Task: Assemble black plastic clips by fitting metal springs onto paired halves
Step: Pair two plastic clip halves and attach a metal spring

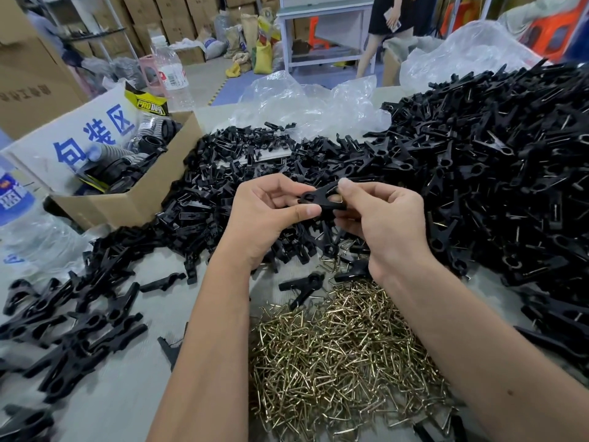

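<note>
Both my hands hold one black plastic clip in the air above the table's middle. My left hand pinches its left end between thumb and fingers. My right hand grips its right end, with the thumb on top. Below my hands lies a heap of brass-coloured metal springs. Loose black clip halves are piled behind my hands. A big mound of black clips fills the right side. More black clips lie at the left. I cannot tell whether a spring sits on the held clip.
An open cardboard box with black rings stands at the left, a white sign with blue characters leaning in it. Crumpled clear plastic bags lie at the back. A water bottle stands behind the box. A person stands far back.
</note>
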A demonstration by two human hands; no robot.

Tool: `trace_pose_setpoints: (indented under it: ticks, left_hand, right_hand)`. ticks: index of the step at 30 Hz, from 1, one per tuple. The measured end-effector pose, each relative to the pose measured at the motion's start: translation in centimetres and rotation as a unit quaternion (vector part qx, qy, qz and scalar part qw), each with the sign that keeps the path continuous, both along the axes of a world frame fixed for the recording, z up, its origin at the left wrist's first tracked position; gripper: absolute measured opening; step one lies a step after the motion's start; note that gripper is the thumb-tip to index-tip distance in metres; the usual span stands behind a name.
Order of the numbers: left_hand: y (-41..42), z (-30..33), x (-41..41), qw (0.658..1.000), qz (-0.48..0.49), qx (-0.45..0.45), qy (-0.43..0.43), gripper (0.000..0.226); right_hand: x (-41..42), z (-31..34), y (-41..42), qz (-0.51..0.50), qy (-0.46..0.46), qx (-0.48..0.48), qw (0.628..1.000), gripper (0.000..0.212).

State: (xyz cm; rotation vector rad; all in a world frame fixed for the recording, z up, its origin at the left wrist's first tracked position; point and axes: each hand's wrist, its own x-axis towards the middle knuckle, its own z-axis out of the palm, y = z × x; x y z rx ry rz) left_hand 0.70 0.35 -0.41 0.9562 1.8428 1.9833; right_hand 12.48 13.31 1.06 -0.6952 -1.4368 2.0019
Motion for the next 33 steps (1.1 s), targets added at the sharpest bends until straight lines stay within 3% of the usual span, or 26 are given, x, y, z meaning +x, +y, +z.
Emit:
trace_pose_setpoints:
  ticks: [4, 6, 10, 14, 22, 27, 33]
  left_hand:
    - [-0.3, 0.1, 0.0, 0.999, -0.015, 0.031, -0.022, 0.026]
    - [-0.3, 0.3, 0.1, 0.997, -0.031, 0.048, -0.042, 0.025]
    - [-0.4, 0.5, 0.2, 0.995, -0.026, 0.077, -0.063, 0.026]
    - [-0.2, 0.4, 0.5, 0.993, -0.036, 0.077, -0.078, 0.022]
    - [0.0, 1.1, 1.3, 0.989, -0.086, 0.091, -0.081, 0.027]
    - [0.1, 0.7, 1.1, 0.992, -0.056, 0.071, -0.083, 0.027]
    - [0.0, 1.0, 1.2, 0.992, -0.073, 0.072, -0.072, 0.049]
  right_hand:
    - [0.3, 0.4, 0.8, 0.145, 0.037, -0.197, 0.969, 0.011]
    - [0.4, 0.3, 0.9, 0.197, 0.035, -0.252, 0.947, 0.015]
    - [0.4, 0.1, 1.2, 0.304, 0.049, -0.25, 0.918, 0.037]
    - [0.6, 0.0, 2.0, 0.394, 0.116, -0.258, 0.875, 0.038]
    - [1.0, 0.1, 3.2, 0.464, 0.164, -0.264, 0.83, 0.043]
    - [1.1, -0.2, 3.8, 0.503, 0.174, -0.264, 0.804, 0.047]
    - [0.7, -0.1, 3.8, 0.496, 0.163, -0.274, 0.808, 0.034]
